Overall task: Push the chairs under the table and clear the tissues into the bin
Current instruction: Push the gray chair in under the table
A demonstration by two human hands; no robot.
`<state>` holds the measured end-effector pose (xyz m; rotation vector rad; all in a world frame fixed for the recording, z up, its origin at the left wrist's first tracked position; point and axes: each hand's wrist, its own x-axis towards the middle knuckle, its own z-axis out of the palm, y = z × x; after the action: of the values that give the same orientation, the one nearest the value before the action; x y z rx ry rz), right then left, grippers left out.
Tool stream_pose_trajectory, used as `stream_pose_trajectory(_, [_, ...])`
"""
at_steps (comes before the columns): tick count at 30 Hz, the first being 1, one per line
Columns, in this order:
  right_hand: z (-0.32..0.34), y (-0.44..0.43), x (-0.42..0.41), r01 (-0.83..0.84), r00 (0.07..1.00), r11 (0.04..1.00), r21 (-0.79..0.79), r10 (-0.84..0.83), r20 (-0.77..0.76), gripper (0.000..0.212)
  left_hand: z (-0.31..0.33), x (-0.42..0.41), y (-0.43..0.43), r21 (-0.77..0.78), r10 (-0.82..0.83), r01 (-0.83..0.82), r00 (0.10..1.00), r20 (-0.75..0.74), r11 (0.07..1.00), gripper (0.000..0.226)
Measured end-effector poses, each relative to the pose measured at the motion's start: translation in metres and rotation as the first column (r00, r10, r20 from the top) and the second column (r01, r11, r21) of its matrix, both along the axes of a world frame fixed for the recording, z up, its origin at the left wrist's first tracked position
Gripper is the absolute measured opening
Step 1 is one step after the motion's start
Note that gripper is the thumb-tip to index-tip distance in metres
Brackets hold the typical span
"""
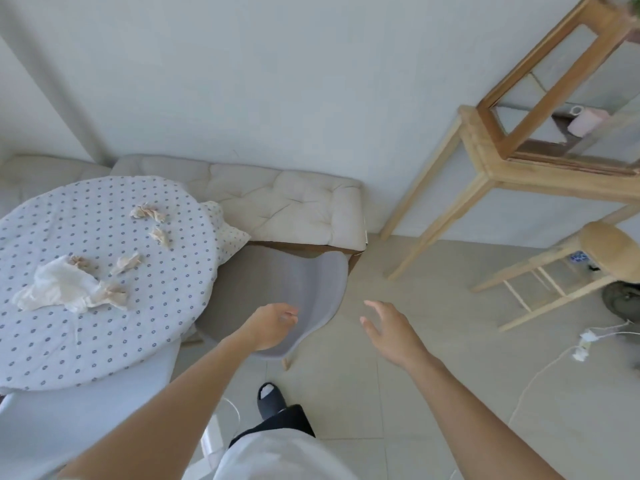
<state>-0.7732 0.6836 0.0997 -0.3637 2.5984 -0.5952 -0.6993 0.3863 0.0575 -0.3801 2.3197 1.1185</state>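
My left hand hangs loosely curled over the back of the grey chair, gripping nothing; I cannot tell whether it touches. My right hand is spread and empty over the floor to the right, ready to take the chair's other side, I judge. The chair sits partly tucked beside the round table, so it wants pushing further in. Crumpled tissues lie scattered on the tablecloth, left. No bin is in view.
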Motion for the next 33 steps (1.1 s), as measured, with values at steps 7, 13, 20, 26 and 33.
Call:
stream_pose_trajectory(7, [-0.024, -0.026, -0.074, -0.173, 0.984, 0.981, 0.091, 0.168, 0.056, 0.051, -0.022, -0.057, 0.033, 0.002, 0.043, -0.043, 0.999, 0.025, 0.999, 0.050])
stream_pose_trajectory(13, [-0.057, -0.050, -0.132, -0.458, 0.888, 0.865, 0.207, 0.432, 0.158, 0.056, -0.051, -0.085, 0.069, 0.030, 0.123, -0.127, 0.985, 0.124, 0.991, 0.060])
stream_pose_trajectory(20, [-0.088, -0.058, -0.197, -0.771, 0.634, 0.559, 0.305, 0.715, 0.294, 0.056, -0.069, -0.110, 0.120, 0.014, 0.335, -0.347, 0.914, 0.228, 0.938, 0.058])
stream_pose_trajectory(26, [-0.110, -0.063, -0.242, -0.884, 0.420, 0.343, 0.317, 0.880, 0.222, 0.057, -0.090, -0.124, 0.162, -0.111, 0.503, -0.491, 0.841, 0.197, 0.864, 0.049])
stream_pose_trajectory(33, [-0.127, -0.086, -0.278, -0.932, 0.280, 0.165, 0.322, 0.892, 0.356, 0.071, -0.102, -0.137, 0.177, -0.198, 0.664, -0.634, 0.717, 0.211, 0.747, 0.049])
